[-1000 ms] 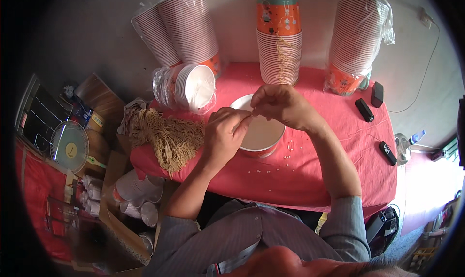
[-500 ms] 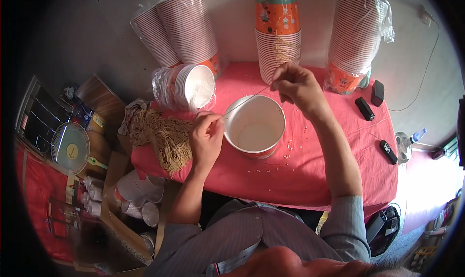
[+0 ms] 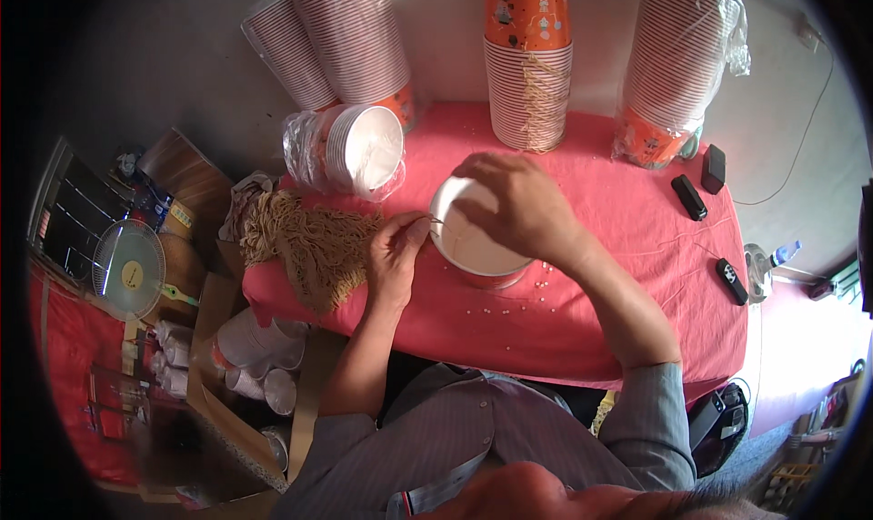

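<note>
In the middle of the table stands a white-lined paper bucket [image 3: 446, 201], its mouth facing up. Beside its left rim, my left hand [image 3: 393, 261] pinches a thin cord [image 3: 436, 220] between thumb and forefinger. My right hand [image 3: 523, 206] hovers over the bucket's mouth, palm down and smeared by motion; whether its fingers hold anything is hidden. A heap of tan cords [image 3: 318, 247] lies left of my left hand. Small pale beads [image 3: 506, 312] are scattered on the red cloth in front and to the right of the bucket.
Behind stand tall stacks of paper buckets: one with tan cords draped down it [image 3: 527, 92], a plastic-wrapped stack [image 3: 673, 65] at right, others [image 3: 350, 47] at left. A short wrapped stack [image 3: 373, 151] lies tilted. Black devices [image 3: 688, 197] sit at right. A carton [image 3: 214, 338] stands lower left.
My right hand has come down and left from above the far rim to over the bucket's mouth. The cord no longer stretches taut between the hands. My left hand stays by the rim.
</note>
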A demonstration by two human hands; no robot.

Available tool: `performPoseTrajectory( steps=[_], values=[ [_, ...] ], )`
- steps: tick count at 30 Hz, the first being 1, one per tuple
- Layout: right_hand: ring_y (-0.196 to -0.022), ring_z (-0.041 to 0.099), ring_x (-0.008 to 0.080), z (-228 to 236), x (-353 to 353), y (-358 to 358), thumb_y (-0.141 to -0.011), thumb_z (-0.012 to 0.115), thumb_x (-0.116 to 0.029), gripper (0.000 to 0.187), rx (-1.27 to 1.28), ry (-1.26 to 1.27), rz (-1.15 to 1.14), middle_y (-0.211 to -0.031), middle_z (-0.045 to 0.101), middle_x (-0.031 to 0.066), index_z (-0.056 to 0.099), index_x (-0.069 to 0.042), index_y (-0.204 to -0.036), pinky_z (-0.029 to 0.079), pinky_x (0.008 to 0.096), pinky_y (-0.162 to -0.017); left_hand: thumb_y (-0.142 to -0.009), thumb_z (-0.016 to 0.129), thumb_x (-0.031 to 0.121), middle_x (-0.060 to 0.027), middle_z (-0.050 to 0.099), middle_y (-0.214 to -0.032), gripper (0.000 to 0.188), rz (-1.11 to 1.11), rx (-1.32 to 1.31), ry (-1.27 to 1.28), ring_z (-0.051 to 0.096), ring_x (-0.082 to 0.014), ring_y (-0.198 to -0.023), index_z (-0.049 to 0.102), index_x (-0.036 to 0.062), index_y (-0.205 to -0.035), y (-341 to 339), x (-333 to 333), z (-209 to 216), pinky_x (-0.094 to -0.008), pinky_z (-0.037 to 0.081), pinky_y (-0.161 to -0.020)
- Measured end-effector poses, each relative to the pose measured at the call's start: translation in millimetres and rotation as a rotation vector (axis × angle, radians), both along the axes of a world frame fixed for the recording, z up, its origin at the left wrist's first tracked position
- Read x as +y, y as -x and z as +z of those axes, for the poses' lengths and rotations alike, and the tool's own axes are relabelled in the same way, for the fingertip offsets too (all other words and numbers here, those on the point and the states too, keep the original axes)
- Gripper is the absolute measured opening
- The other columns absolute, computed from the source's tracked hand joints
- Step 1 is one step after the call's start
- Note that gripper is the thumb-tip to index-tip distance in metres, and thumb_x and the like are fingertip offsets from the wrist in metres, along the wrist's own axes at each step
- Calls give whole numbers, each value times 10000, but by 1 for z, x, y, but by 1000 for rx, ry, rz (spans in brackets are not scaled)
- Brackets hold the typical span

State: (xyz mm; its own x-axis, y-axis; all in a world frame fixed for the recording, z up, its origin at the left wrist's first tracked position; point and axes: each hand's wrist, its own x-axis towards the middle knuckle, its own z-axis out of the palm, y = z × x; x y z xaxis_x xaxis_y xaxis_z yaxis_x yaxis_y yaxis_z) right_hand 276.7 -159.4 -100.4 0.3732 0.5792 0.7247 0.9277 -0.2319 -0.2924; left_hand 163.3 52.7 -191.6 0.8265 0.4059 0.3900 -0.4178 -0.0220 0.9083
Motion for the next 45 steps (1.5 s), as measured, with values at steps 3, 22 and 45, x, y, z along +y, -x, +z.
performPoseTrajectory(
  steps=[3,22,45],
  values=[
    [-991,755,405,-13,10,16,-973,760,-319,290,328,187,75,-1119,793,180,792,-101,-1161,597,512,-886,-1050,717,11,-30,772,-1097,150,-73,10,8,697,-98,-1033,768,-9,-1189,3,0,-4,-250,558,-943],
    [-839,766,269,0,11,21,-1003,745,-205,203,525,56,178,-949,798,151,815,-50,-1115,602,401,-794,-1052,674,9,41,693,-973,179,-99,62,-188,560,-13,-824,725,-14,-1222,15,-7,26,-203,446,-718],
    [-790,711,141,7,11,37,-1026,735,-137,149,672,12,281,-831,759,68,800,-5,-1044,572,341,-767,-1026,703,-22,15,715,-911,58,-32,-3,-126,617,-26,-776,728,17,-1060,23,-14,0,-210,499,-692]
  ],
)
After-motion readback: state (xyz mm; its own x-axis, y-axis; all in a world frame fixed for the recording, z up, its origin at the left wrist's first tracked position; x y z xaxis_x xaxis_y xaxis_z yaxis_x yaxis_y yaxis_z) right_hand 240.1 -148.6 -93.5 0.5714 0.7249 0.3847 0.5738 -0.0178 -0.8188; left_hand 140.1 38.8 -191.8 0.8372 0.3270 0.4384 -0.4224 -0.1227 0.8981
